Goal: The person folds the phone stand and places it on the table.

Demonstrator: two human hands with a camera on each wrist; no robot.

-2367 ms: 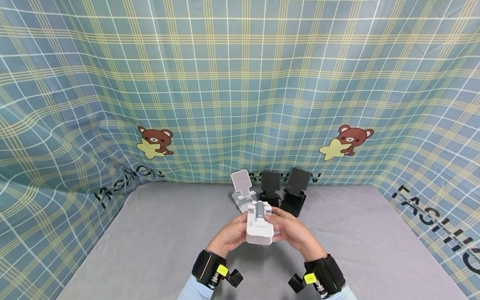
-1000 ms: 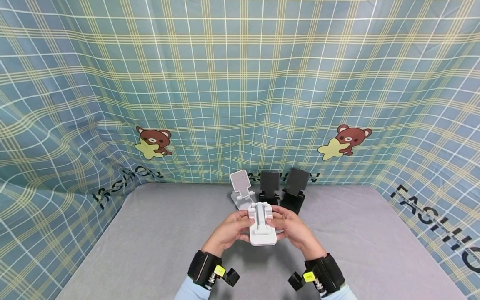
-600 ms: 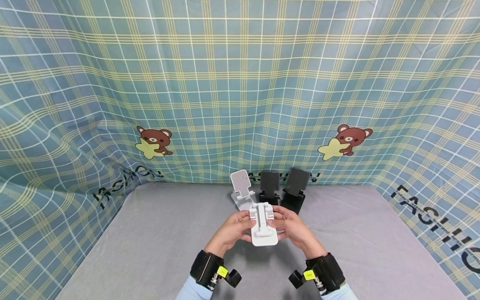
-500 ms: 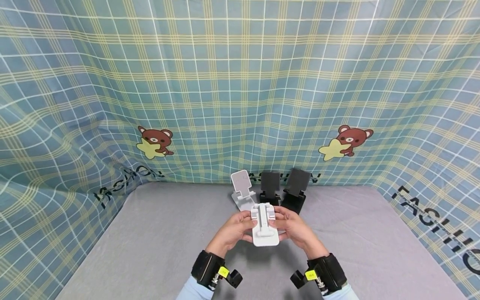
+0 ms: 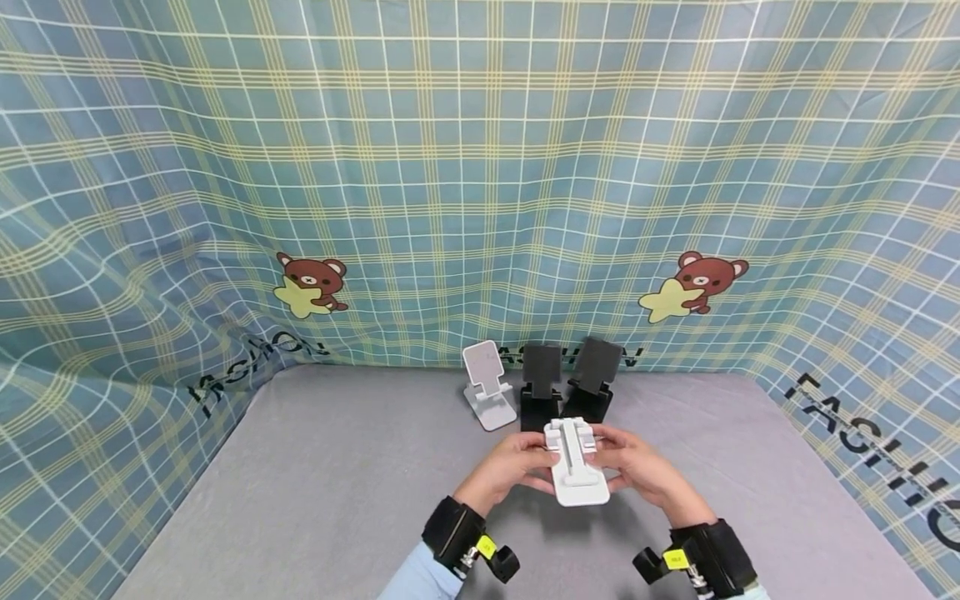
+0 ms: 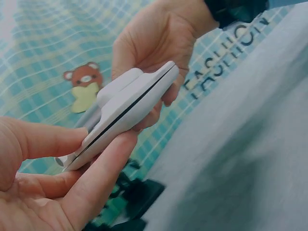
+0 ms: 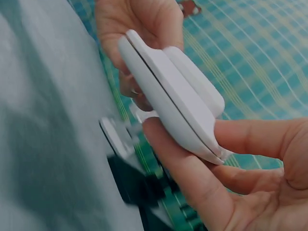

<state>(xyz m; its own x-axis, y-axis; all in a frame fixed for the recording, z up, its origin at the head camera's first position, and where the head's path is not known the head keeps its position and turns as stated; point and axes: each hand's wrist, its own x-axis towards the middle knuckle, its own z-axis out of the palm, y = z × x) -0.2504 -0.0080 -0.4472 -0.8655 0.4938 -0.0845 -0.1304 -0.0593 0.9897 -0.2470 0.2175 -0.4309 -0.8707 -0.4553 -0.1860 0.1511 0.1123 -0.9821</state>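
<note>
A white folding phone stand (image 5: 579, 487), folded flat, is held above the table between both hands. My left hand (image 5: 504, 468) pinches its left edge, thumb on top and fingers beneath. On the opposite edge my right hand (image 5: 647, 468) grips it the same way. The left wrist view shows the folded stand (image 6: 127, 103) edge-on, with a dark seam between its two layers. In the right wrist view the stand (image 7: 168, 96) also appears from the side, fingers under it.
Behind the hands, three unfolded phone stands stand in a row at the table's back: a white one (image 5: 489, 392), a black one (image 5: 542, 383) and another black one (image 5: 595, 379). A plaid curtain (image 5: 480, 167) encloses the grey table (image 5: 337, 483).
The white stand's panel, tilted up earlier, has been folded down flat against its base. Both hands have since shifted right with it, uncovering more of the white stand behind.
</note>
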